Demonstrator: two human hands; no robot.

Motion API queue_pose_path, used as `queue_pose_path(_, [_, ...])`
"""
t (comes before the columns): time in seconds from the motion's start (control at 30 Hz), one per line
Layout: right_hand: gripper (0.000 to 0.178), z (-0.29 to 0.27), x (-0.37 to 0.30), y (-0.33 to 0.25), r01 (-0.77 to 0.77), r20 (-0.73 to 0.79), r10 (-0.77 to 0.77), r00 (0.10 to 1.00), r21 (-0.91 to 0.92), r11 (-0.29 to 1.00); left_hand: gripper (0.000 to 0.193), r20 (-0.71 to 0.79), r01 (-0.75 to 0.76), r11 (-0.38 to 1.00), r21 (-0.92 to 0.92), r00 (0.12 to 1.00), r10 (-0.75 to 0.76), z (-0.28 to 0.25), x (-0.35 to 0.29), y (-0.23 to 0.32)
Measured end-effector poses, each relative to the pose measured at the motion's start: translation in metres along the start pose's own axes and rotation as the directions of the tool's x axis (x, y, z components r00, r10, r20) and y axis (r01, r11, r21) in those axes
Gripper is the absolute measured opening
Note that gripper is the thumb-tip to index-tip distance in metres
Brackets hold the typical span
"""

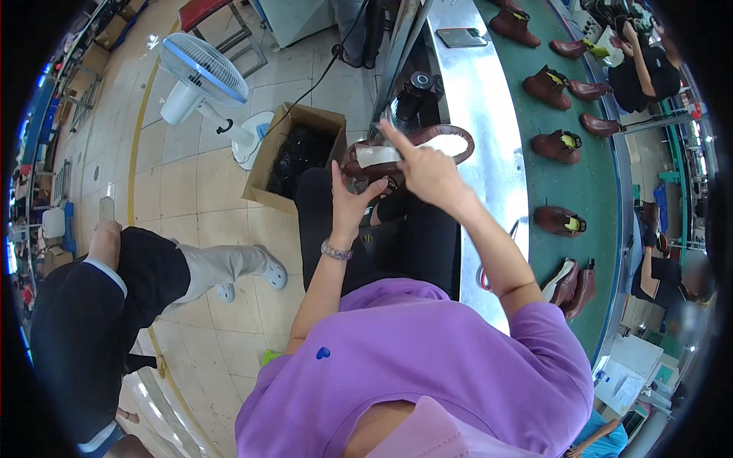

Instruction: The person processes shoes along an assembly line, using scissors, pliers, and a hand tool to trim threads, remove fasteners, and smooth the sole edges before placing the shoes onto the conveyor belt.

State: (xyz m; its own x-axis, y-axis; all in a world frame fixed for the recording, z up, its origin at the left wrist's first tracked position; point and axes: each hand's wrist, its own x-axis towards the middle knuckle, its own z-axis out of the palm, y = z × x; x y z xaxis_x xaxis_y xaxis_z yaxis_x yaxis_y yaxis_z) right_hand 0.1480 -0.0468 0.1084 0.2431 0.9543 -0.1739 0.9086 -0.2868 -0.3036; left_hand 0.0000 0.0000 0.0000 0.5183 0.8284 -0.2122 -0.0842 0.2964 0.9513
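From where I stand, nearest is the person in a purple shirt (412, 347), who sits close along the left edge of the counter (496, 164). The left hand (353, 200), with a bracelet (336, 249) at its wrist, is at the near side of a brown shoe (449, 143); its thumb and first finger are spread widely, and the others are hidden. The right hand (429, 172) is over the middle of this shoe, first finger stretched out; whether its fingers pinch something, I cannot tell. The shoe lies with its whitish underside upward, above the lap, and its right end appears over the left edge of the counter. Just beyond it stands a black container (419, 82). Further, a carton (262, 179) holds black material, and past it there is a fan (202, 70). A phone (461, 37) lies toward the counter's far end. Along the counter's right edge, a green belt (508, 72) carries more brown shoes (547, 86).
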Motion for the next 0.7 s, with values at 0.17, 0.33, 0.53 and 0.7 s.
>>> queue_pose_path(0.17, [0.072,-0.021,0.021,0.035,-0.026,-0.236,0.016,0.972,-0.042,0.999,0.123,0.044,0.141,0.953,-0.270,0.990,-0.134,0.003,-0.012,-0.021])
queue_pose_path(0.33, [0.073,-0.023,-0.009,0.049,-0.005,0.000,0.005,1.000,-0.039,0.999,0.117,0.191,0.420,0.881,-0.220,0.904,-0.383,0.011,-0.028,0.004])
queue_pose_path(0.53, [0.069,-0.043,-0.047,-0.001,0.431,-0.064,-0.434,0.899,0.319,0.844,0.073,0.299,0.459,0.766,-0.450,0.886,-0.355,0.002,-0.028,0.011])
queue_pose_path(0.7, [0.068,-0.016,0.002,-0.015,0.532,0.002,-0.536,0.844,0.117,0.839,0.065,0.345,0.532,0.768,-0.356,0.839,-0.421,-0.010,-0.024,0.018])
